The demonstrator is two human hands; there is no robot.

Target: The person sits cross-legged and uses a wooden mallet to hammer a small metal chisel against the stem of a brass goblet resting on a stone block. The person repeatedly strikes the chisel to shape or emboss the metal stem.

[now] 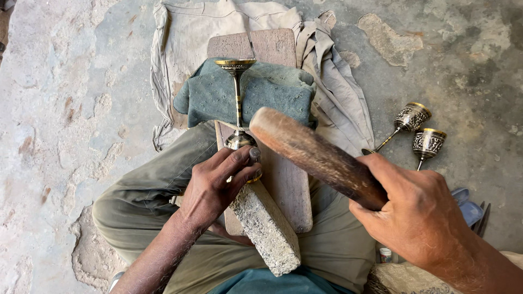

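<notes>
My left hand (218, 182) grips the bowl of a brass goblet (238, 103) that lies on its side, its thin stem and round foot pointing away over a folded grey-green cloth pad (272, 95). The goblet's bowl rests against a grey stone block (264, 228) on a wooden board (291, 188) across my lap. My right hand (419, 215) holds a thick wooden mallet handle (316, 155), raised at a slant just right of the goblet.
Two engraved brass goblets (419, 133) stand on the concrete floor at the right. A beige cloth (338, 92) is spread under the pad and a second wooden board (253, 46). Dark tools (479, 218) lie at the right edge.
</notes>
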